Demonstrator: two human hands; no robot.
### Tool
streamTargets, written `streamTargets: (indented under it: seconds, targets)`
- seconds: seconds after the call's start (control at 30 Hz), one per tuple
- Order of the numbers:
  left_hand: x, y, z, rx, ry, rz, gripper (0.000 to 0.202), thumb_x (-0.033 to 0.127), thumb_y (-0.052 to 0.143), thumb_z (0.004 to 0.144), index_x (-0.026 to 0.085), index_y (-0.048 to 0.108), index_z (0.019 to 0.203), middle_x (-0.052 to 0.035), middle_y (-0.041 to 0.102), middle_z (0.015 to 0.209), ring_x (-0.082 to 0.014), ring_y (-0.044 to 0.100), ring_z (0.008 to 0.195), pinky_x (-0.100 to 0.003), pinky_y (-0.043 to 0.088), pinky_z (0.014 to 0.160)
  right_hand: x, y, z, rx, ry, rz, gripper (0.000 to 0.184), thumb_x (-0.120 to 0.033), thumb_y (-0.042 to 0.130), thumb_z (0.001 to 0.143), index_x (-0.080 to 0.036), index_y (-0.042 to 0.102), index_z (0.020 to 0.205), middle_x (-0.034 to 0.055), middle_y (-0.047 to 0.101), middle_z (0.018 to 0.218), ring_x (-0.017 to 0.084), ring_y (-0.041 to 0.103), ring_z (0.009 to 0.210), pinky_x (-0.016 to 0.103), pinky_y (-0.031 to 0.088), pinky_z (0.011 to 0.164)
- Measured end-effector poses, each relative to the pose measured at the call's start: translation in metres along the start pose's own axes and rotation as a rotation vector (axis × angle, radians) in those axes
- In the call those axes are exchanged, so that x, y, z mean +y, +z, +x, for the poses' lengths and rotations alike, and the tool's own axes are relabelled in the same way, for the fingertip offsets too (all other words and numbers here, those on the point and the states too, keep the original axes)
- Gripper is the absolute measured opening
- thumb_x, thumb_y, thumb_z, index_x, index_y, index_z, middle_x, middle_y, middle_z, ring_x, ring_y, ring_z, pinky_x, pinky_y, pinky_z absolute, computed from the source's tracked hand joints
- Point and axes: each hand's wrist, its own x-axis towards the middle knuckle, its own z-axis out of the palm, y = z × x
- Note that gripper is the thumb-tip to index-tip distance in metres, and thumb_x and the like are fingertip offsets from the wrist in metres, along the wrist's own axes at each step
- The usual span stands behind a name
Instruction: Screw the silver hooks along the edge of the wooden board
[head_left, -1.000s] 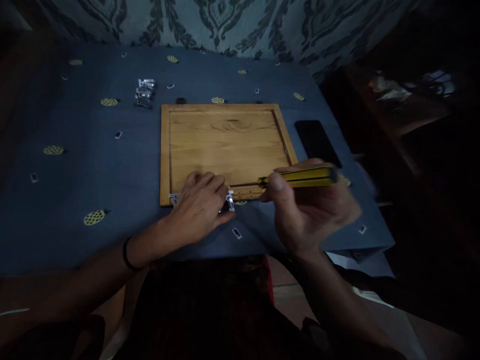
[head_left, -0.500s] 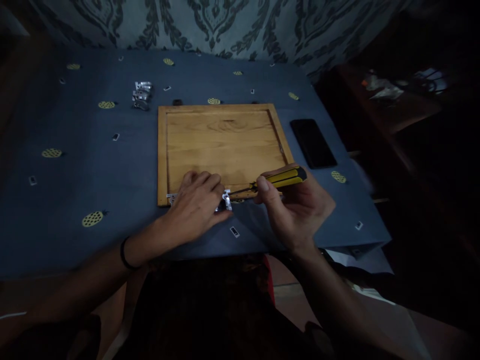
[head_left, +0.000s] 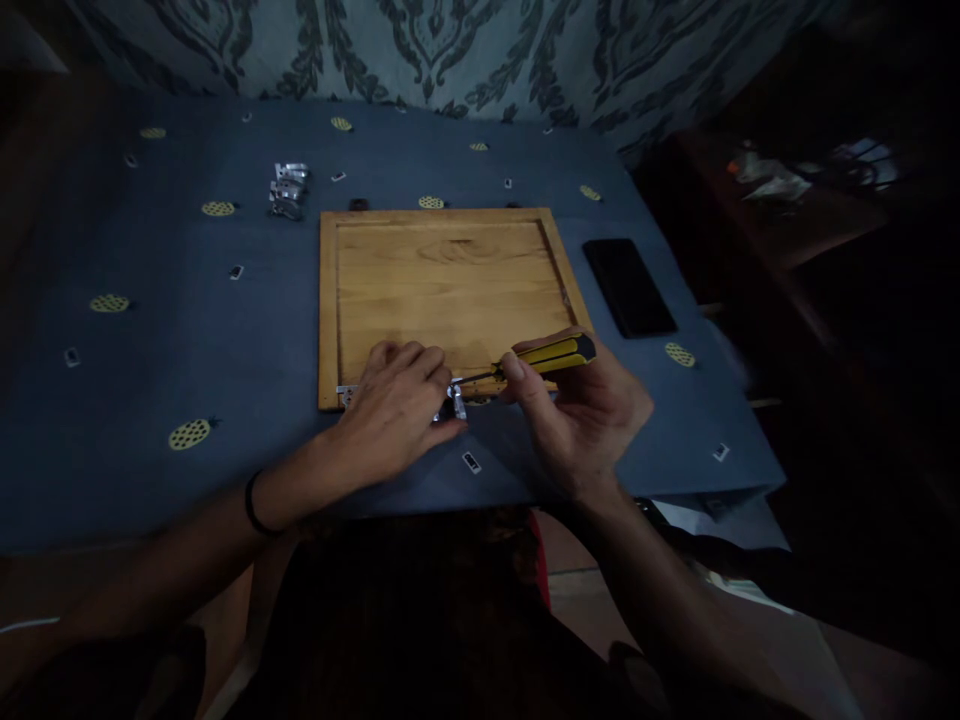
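Note:
A square wooden panel (head_left: pixel 450 280) with a raised frame lies flat on a blue patterned tablecloth (head_left: pixel 187 330). My left hand (head_left: pixel 397 410) rests, fingers curled, on a silver metal hinge (head_left: pixel 454 402) at the panel's near edge and holds it down. My right hand (head_left: pixel 581 410) grips a yellow and black screwdriver (head_left: pixel 544 356). Its thin shaft points left and the tip meets the hinge just beside my left fingertips.
A pile of silver hinges (head_left: pixel 288 188) lies at the back left of the panel. A black phone (head_left: pixel 628 286) lies to the panel's right. A dark wooden shelf (head_left: pixel 795 210) with clutter stands beyond the table's right edge. A patterned curtain (head_left: pixel 450 50) hangs behind.
My right hand has moved left and lower with the screwdriver, bringing its tip from above the panel's edge to the hinge. My left hand has stayed on the hinge.

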Motion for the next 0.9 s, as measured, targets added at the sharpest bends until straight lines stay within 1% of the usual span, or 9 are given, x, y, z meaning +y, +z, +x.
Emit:
streamTargets:
  seconds: [0.1,0.2,0.43,0.57,0.73,0.8,0.9]
  targets:
    - [0.001,-0.002,0.001,-0.037,-0.007,0.001,0.039,0.045,0.074,0.095,0.009,0.071,0.108,-0.0119,0.068,0.109,-0.0337,0.062,0.112,-0.051,0.046,0.101,-0.003,-0.002,0.003,-0.019,-0.018,-0.019,0.017,-0.033,0.071,0.096,-0.023,0.065,0.084,-0.0034,0.063,0.069,0.013,0.062,0.062,0.03,0.049,0.059]
    - [0.002,-0.004,0.002,-0.068,-0.023,0.008,0.04,0.046,0.073,0.095,0.009,0.072,0.11,-0.0122,0.068,0.11,-0.034,0.062,0.114,-0.051,0.046,0.102,-0.006,-0.004,0.008,-0.052,-0.056,-0.047,0.021,-0.033,0.07,0.096,-0.023,0.063,0.079,-0.0023,0.064,0.071,0.013,0.062,0.063,0.03,0.048,0.059]
    - [0.001,0.0,0.0,-0.015,-0.002,0.012,0.037,0.044,0.074,0.095,0.01,0.071,0.11,-0.0112,0.069,0.11,-0.0326,0.062,0.112,-0.049,0.046,0.101,-0.009,-0.009,0.019,-0.15,-0.168,-0.009,0.022,-0.024,0.071,0.094,-0.022,0.064,0.074,-0.0003,0.068,0.076,0.013,0.064,0.068,0.028,0.05,0.063]
    - [0.001,0.0,0.0,-0.003,-0.002,0.013,0.036,0.044,0.074,0.095,0.011,0.071,0.108,-0.011,0.069,0.109,-0.0324,0.062,0.111,-0.049,0.046,0.1,-0.007,-0.01,0.021,-0.17,-0.16,0.022,0.022,-0.028,0.071,0.095,-0.022,0.065,0.074,0.0,0.068,0.077,0.014,0.064,0.068,0.029,0.051,0.064]
    - [0.0,0.0,0.0,0.009,0.0,0.008,0.032,0.044,0.074,0.095,0.013,0.07,0.105,-0.0099,0.069,0.107,-0.0311,0.062,0.109,-0.048,0.045,0.099,-0.007,-0.01,0.019,-0.189,-0.136,0.033,0.023,-0.029,0.072,0.094,-0.023,0.064,0.073,0.0002,0.068,0.076,0.015,0.064,0.068,0.031,0.051,0.063]
    - [0.0,0.001,0.0,0.02,0.0,0.006,0.031,0.044,0.073,0.095,0.013,0.07,0.103,-0.0096,0.069,0.105,-0.031,0.062,0.107,-0.047,0.045,0.098,-0.008,-0.01,0.017,-0.156,-0.103,0.029,0.019,-0.031,0.072,0.095,-0.024,0.067,0.078,-0.0001,0.069,0.076,0.016,0.065,0.068,0.033,0.052,0.063]
    - [-0.001,0.002,0.0,0.027,0.002,-0.008,0.031,0.043,0.074,0.095,0.013,0.07,0.102,-0.01,0.068,0.105,-0.0313,0.062,0.107,-0.047,0.045,0.098,-0.008,-0.011,0.012,0.009,-0.009,0.077,0.013,-0.034,0.071,0.096,-0.026,0.069,0.085,-0.0001,0.07,0.077,0.017,0.067,0.068,0.035,0.053,0.064]
